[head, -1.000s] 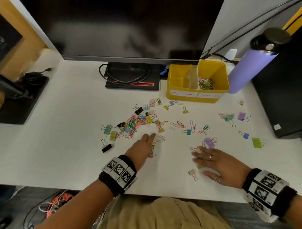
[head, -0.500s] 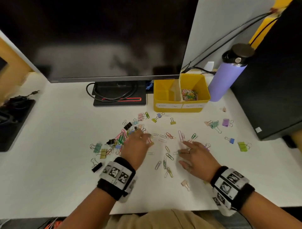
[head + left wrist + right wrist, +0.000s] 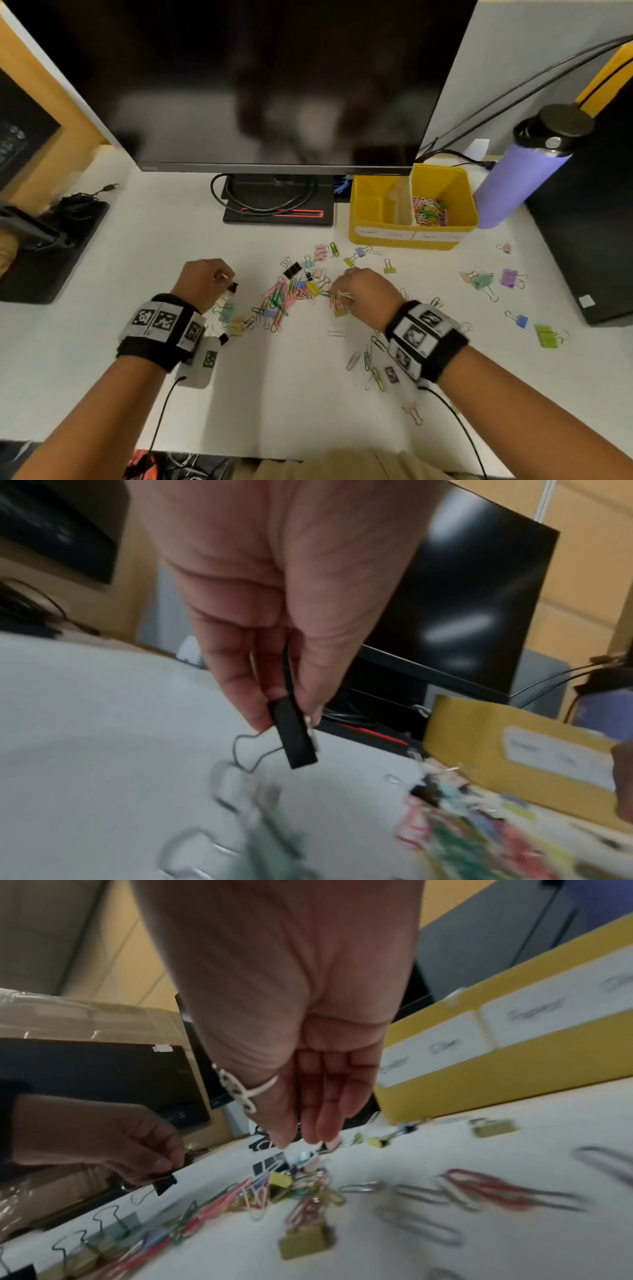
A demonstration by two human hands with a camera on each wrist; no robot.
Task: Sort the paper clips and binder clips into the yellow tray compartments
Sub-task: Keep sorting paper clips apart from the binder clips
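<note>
My left hand (image 3: 205, 281) pinches a black binder clip (image 3: 233, 287) by its wire handle and holds it just above the table, left of the pile. In the left wrist view the black binder clip (image 3: 296, 737) hangs below my left hand (image 3: 287, 712). My right hand (image 3: 359, 291) hovers over the right side of the mixed clip pile (image 3: 284, 298). Seen from the right wrist, my right hand (image 3: 304, 1137) has straight fingers pointing down, with nothing seen between them. The yellow tray (image 3: 376, 236) stands behind; its right compartment holds coloured paper clips (image 3: 430, 210).
A monitor (image 3: 274, 85) and its stand base (image 3: 277, 212) fill the back. A purple bottle (image 3: 520, 181) and a black box (image 3: 599, 222) stand right of the tray. Loose binder clips (image 3: 483, 281) lie at the right, loose paper clips (image 3: 368, 359) near my right wrist.
My left hand left the pile, moved left and now holds a black binder clip lifted off the table. My right hand moved forward and left to the pile.
</note>
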